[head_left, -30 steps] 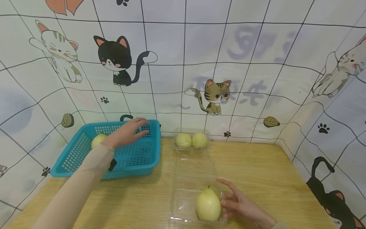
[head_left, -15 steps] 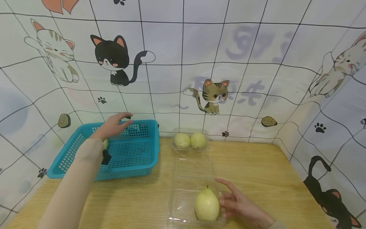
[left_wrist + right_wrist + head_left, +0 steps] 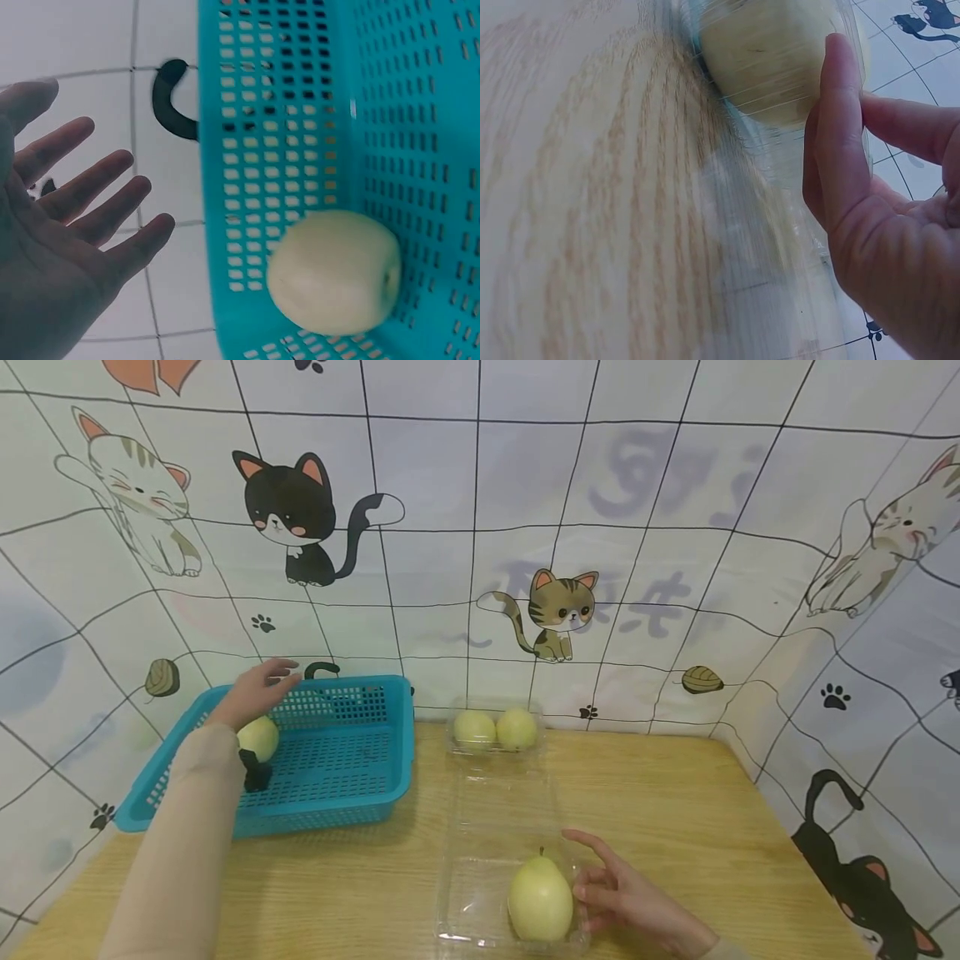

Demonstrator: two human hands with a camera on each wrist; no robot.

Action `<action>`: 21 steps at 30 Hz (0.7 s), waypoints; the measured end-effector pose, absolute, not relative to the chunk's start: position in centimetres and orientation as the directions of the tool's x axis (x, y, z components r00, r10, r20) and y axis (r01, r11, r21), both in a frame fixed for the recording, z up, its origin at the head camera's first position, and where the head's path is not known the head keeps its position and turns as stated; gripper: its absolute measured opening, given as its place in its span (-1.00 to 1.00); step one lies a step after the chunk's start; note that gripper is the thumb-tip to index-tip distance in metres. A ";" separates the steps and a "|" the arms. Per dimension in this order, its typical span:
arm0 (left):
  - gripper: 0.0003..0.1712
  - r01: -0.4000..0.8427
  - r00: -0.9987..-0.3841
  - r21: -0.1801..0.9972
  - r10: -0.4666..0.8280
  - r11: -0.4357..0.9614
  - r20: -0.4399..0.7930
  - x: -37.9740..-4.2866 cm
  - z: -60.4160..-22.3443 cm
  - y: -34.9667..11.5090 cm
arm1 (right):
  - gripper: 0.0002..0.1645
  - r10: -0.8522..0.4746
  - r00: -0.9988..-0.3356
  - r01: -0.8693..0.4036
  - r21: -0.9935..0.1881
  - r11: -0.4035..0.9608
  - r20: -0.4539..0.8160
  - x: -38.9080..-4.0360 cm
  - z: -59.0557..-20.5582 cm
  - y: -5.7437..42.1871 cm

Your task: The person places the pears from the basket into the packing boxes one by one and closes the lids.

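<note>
My left hand (image 3: 253,693) hovers over the back left of a turquoise plastic basket (image 3: 401,760), fingers spread and holding nothing. Below it in the basket lies a pale yellow-green pear (image 3: 260,740), which in the left wrist view sits in a corner, apart from the fingers. On the table, an unfolded clear plastic container (image 3: 468,893) holds one pear (image 3: 540,900) upright at its right side, stem up. My right hand (image 3: 630,897) pinches that container's right wall beside the pear, index finger stretched out. In the right wrist view the fingers (image 3: 842,142) lie along the clear wall.
Behind the open container, against the wall, stands another clear container (image 3: 495,747) with two pears in it. The wooden table (image 3: 637,793) meets a wall covering (image 3: 450,468) printed with cats and grid lines. A black piece (image 3: 256,772) is at my left wrist.
My left hand has moved left across the basket, from its middle to above its left part, bringing the pear there into fuller view. My right hand stays at the container.
</note>
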State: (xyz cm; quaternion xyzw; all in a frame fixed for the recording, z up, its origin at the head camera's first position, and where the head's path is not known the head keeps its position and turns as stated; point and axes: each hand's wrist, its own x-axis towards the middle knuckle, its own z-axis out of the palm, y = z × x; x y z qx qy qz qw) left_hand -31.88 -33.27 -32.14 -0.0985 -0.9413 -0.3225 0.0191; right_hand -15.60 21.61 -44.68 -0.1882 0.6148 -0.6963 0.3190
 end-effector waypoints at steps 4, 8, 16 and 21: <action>-0.34 0.179 -0.983 0.634 0.158 0.752 0.090 -31.4 -32.8 -34.2 | -0.11 -0.678 -0.725 0.203 -0.978 -0.041 -0.122 -15.6 -44.8 21.6; -0.29 0.139 -0.990 0.641 0.124 0.755 0.070 -31.1 -33.7 -35.4 | -0.11 -0.673 -0.731 0.197 -0.979 -0.047 -0.115 -15.6 -44.8 21.7; -0.14 -0.003 -1.000 0.653 0.003 0.757 -0.008 -31.0 -36.0 -38.2 | -0.10 -0.669 -0.737 0.180 -0.982 -0.058 -0.096 -15.4 -44.9 21.7; -0.09 -0.044 -0.999 0.666 -0.017 0.745 -0.047 -30.9 -36.4 -39.5 | -0.10 -0.669 -0.737 0.181 -0.982 -0.061 -0.094 -15.4 -45.0 21.7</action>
